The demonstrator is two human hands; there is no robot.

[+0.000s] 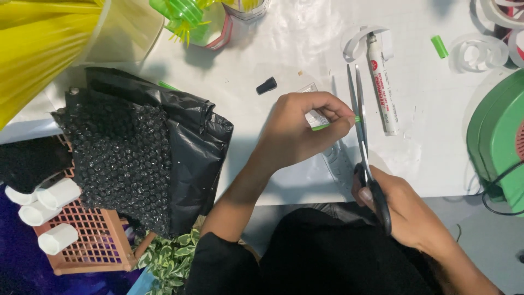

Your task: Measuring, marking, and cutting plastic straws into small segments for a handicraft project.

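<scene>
Near the worktop's (pixel 284 49) front edge, I'm watching the left hand (pixel 297 131) pinching a green strip (pixel 327 126) (light, bendy, best held close), right hand (pixel 401 210) gripping open scissors (pixel 364 147).

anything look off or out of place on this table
The marker lies uncapped, its black cap well apart to the left. A cut green piece lies stray near curled white strips. Black bubble wrap overhangs the table edge.
</scene>
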